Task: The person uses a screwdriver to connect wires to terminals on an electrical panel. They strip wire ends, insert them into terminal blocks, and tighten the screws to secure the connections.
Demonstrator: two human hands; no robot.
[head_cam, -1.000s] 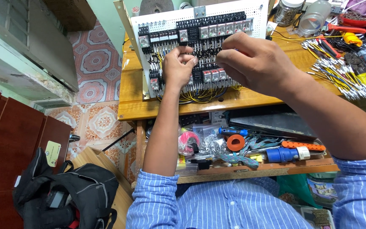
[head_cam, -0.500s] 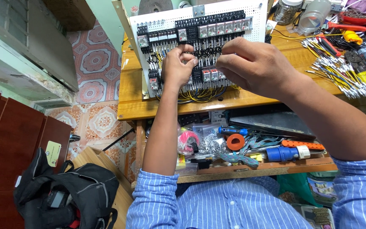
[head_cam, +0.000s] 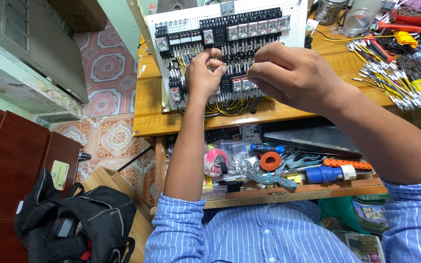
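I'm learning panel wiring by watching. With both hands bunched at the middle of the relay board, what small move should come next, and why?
Probably ease the right hand aside a little: it covers the relay board where the left hand pinches among the wires, so the connection there cannot be seen.

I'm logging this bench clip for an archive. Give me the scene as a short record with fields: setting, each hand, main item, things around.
setting: wooden bench, seen from above
main item: white perforated panel with relays and yellow and black wiring, propped upright
left hand: fingers curled against the panel's wiring; what they pinch is hidden
right hand: fingers pinched at the panel's middle; contents hidden
bench right: bundle of yellow wires, red-handled pliers
lower shelf: orange ring, blue plug, blue-handled screwdriver
floor: black bag
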